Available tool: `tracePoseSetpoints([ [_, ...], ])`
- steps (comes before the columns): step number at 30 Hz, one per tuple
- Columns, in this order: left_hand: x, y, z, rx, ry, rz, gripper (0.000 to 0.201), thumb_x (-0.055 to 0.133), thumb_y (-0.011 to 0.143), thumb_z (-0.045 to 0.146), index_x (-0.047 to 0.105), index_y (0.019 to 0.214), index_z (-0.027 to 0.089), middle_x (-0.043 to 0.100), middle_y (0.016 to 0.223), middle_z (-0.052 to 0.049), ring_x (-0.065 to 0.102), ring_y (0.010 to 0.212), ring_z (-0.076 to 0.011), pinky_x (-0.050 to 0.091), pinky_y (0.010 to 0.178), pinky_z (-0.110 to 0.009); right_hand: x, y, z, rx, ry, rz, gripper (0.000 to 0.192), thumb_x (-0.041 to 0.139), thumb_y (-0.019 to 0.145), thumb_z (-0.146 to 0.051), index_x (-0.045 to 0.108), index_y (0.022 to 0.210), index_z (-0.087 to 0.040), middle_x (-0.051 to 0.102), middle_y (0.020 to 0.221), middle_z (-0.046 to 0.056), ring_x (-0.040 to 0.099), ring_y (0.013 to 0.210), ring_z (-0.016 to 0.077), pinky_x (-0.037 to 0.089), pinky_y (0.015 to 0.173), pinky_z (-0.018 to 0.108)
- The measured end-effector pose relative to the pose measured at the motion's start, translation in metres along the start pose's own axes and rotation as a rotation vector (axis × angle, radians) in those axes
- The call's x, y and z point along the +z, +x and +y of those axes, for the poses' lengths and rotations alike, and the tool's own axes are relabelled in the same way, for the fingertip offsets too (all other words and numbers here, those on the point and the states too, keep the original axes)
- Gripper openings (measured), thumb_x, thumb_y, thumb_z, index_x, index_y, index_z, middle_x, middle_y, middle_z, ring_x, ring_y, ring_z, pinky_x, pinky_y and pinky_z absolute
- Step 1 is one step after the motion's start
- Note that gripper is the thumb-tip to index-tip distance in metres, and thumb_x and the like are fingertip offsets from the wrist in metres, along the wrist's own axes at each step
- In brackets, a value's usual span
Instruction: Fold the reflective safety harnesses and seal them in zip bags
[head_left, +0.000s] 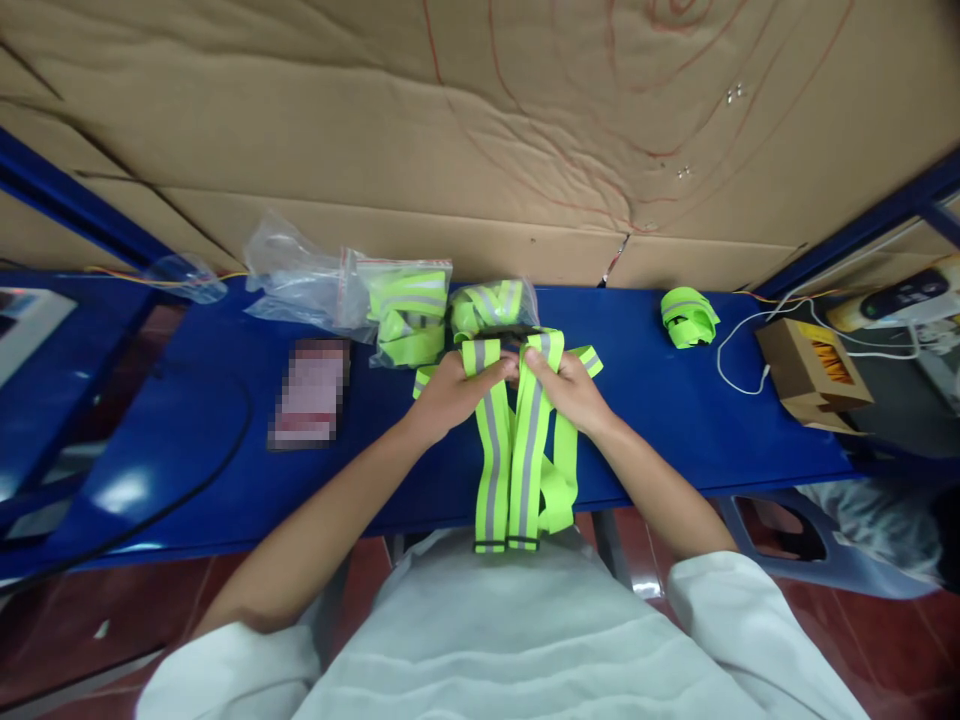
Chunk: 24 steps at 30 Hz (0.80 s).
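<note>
on the long blue tabletop (675, 420) a neon yellow reflective strap harness with grey stripes (517, 450) hangs over the near edge, its bands side by side. left hand (450, 392) and right hand (566, 388) each pinch its top folds. behind them lie clear bagged harnesses (409, 312), a brown cardboard box (810, 375), a rolled neon strap (688, 317).

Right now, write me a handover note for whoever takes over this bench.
Left hand and right hand both grip the top of a reflective strap harness; its ends hang over the blue table edge.
Done: two bagged harnesses and lie just behind the hands.
Left: the one in hand is unbagged, a loose folded harness sits to the right, and empty plastic bags wait at left.
</note>
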<state>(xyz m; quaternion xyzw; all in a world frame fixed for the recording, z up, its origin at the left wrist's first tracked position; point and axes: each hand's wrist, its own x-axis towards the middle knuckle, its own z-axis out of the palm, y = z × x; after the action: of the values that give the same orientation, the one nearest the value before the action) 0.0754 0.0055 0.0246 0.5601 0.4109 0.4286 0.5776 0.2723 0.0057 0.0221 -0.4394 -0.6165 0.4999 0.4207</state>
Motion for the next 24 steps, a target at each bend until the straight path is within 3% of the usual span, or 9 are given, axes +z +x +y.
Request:
tracePoseSetpoints([
  [4,0.003,-0.001,-0.01,-0.138,0.021,0.003,0.052,0.089,0.075,0.056,0.082,0.112,0.02,0.079,0.127,-0.01,0.069,0.128,-0.0342,0.053,0.113,-0.048,0.004,-0.001,0.004,0.07,0.112,-0.104,0.06,0.056,0.096,-0.076,0.082,0.114,-0.025,0.081,0.113,0.005,0.075,0.115,0.0259,0.057,0.11,0.046],
  [7,0.006,-0.005,-0.019,-0.169,0.064,0.015,0.054,0.089,0.074,0.053,0.08,0.116,0.02,0.078,0.129,-0.01,0.068,0.13,-0.0357,0.051,0.115,-0.05,0.001,0.0,0.004,0.033,0.004,-0.171,0.062,0.056,0.097,-0.075,0.079,0.123,-0.024,0.077,0.129,0.009,0.071,0.126,0.0282,0.051,0.118,0.049],
  [10,0.004,-0.009,-0.02,-0.085,0.157,-0.099,0.051,0.082,0.081,0.049,0.078,0.123,0.02,0.075,0.136,-0.009,0.066,0.132,-0.0348,0.049,0.117,-0.05,-0.012,0.001,-0.005,-0.12,-0.131,-0.136,0.076,0.074,0.089,-0.067,0.06,0.151,-0.026,0.06,0.156,0.012,0.062,0.139,0.029,0.049,0.12,0.048],
  [12,0.001,-0.01,-0.018,-0.055,0.239,-0.212,0.051,0.078,0.083,0.047,0.076,0.126,0.019,0.075,0.136,-0.009,0.066,0.131,-0.0347,0.048,0.117,-0.051,-0.024,0.0,-0.013,-0.192,-0.167,-0.129,0.09,0.084,0.084,-0.06,0.048,0.16,-0.028,0.056,0.16,0.012,0.066,0.133,0.0278,0.055,0.112,0.044],
  [14,-0.002,-0.01,-0.015,-0.044,0.285,-0.307,0.052,0.076,0.085,0.048,0.074,0.128,0.019,0.075,0.135,-0.009,0.067,0.129,-0.0346,0.049,0.115,-0.051,-0.033,-0.002,-0.021,-0.207,-0.258,-0.207,0.075,0.081,0.088,-0.054,0.056,0.154,-0.029,0.066,0.149,0.01,0.071,0.124,0.0262,0.057,0.106,0.04],
  [17,-0.002,-0.01,-0.014,-0.07,0.282,-0.358,0.053,0.076,0.085,0.049,0.073,0.128,0.019,0.076,0.132,-0.009,0.068,0.126,-0.0348,0.052,0.111,-0.05,-0.037,-0.005,-0.028,-0.184,-0.451,-0.298,0.04,0.069,0.099,-0.051,0.076,0.13,-0.026,0.079,0.126,0.006,0.075,0.117,0.0259,0.056,0.102,0.036],
  [21,0.006,-0.013,-0.013,-0.222,0.058,-0.328,0.056,0.086,0.078,0.049,0.075,0.122,0.017,0.08,0.119,-0.01,0.074,0.114,-0.0343,0.058,0.1,-0.047,-0.029,-0.006,-0.03,-0.152,-0.449,-0.183,0.04,0.063,0.101,-0.055,0.08,0.108,-0.02,0.082,0.098,0.004,0.076,0.088,0.0206,0.054,0.078,0.029],
  [24,0.013,-0.016,-0.011,-0.363,-0.135,-0.351,0.058,0.094,0.07,0.046,0.077,0.115,0.014,0.082,0.108,-0.012,0.077,0.103,-0.0327,0.061,0.094,-0.045,-0.027,-0.004,-0.03,-0.128,-0.376,-0.073,0.042,0.068,0.096,-0.059,0.078,0.099,-0.019,0.078,0.09,0.002,0.07,0.08,0.0171,0.049,0.071,0.026],
])
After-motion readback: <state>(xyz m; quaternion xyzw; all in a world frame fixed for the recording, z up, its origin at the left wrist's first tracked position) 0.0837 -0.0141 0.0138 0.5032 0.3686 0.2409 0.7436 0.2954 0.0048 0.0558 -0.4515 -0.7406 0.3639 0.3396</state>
